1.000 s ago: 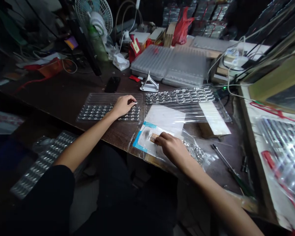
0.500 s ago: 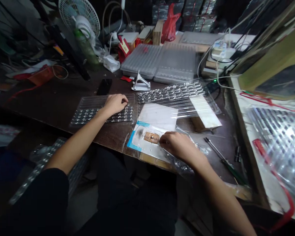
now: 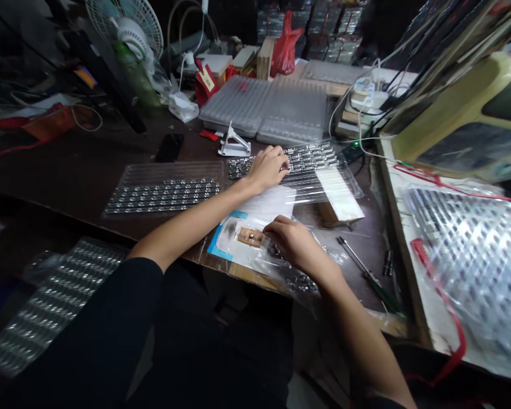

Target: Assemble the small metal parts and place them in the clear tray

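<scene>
My left hand point(image 3: 267, 167) reaches across to the right-hand clear tray, its fingers curled down onto the rows of shiny metal parts point(image 3: 309, 157). Whether a part is between those fingertips is hidden. Lower down, my right hand point(image 3: 292, 241) has thumb and fingers pinched together at the right end of a small wooden block point(image 3: 250, 237). Anything in that pinch is too small to make out. The block rests on a white pad point(image 3: 227, 241) edged with blue tape. Beside my right hand lies a plastic bag of small dark metal pieces point(image 3: 300, 281).
A second tray of metal parts point(image 3: 164, 196) lies at left. A white-topped block point(image 3: 339, 196) props the right tray. A screwdriver point(image 3: 368, 275) lies at right, near a wooden ledge. Behind stand a white stand point(image 3: 235, 145), a phone point(image 3: 170, 147) and stacked clear trays point(image 3: 238, 105).
My left hand has moved right, from the left tray to the right tray's metal parts. My right hand stays by the wooden block. The view has shifted slightly to the right.
</scene>
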`<state>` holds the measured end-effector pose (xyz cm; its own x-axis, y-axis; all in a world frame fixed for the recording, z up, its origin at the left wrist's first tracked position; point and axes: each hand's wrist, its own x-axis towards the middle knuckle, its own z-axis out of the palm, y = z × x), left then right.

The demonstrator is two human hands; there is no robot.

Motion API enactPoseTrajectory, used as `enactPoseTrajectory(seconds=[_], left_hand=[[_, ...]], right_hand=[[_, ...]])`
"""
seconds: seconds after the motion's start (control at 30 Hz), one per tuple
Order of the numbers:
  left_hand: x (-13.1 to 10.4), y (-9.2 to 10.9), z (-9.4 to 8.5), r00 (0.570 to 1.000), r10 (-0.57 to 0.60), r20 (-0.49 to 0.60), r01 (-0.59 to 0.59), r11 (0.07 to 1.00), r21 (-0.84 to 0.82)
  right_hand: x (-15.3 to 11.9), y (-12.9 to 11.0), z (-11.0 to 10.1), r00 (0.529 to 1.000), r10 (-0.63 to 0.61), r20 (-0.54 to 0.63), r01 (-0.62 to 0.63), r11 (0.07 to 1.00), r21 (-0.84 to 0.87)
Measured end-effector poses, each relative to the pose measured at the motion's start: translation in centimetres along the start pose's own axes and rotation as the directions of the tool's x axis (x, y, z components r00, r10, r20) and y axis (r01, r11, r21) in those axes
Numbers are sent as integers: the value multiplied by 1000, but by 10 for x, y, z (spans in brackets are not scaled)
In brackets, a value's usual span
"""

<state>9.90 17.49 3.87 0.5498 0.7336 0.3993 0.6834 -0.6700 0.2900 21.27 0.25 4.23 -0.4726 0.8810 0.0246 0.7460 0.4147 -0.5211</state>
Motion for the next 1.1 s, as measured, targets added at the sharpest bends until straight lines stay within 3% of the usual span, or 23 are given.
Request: enactPoseTrajectory(seconds=[0.1, 0.23, 0.33, 0.43, 0.53, 0.6, 0.7, 0.83, 1.1], left_hand=[[4, 3, 6, 1000, 15, 17, -15, 1000, 7], [-16, 4, -13, 1000, -15, 15, 16, 992, -123], [-58, 8, -39, 1000, -16, 26, 22, 961, -274], [-118, 12, -54, 997, -34, 69, 53, 951, -306], [-170, 12, -49, 991, -79, 110, 105, 964, -245], [-190, 13, -41, 991, -114, 72, 128, 964, -232], [-196, 15, -32, 985, -173, -21, 158, 935, -319], [-192, 16, -31, 988, -154, -11, 135, 898, -420], [-199, 14, -29, 996, -93, 2, 90, 957, -275]], right_hand=[[1, 2, 1, 996, 10, -90, -3, 997, 78], [2, 4, 2, 982, 15, -187, 9, 992, 127], [2, 5, 3, 977, 11, -215, 20, 989, 144], [3, 3, 3, 976, 20, -218, 16, 987, 160], [4, 0, 4, 976, 25, -217, 14, 984, 179], [4, -1, 5, 976, 23, -217, 17, 983, 181], [6, 0, 7, 977, 25, -212, 10, 987, 162], [7, 3, 9, 979, 24, -201, 6, 989, 147], [9, 0, 13, 987, 56, -148, -38, 992, 119]])
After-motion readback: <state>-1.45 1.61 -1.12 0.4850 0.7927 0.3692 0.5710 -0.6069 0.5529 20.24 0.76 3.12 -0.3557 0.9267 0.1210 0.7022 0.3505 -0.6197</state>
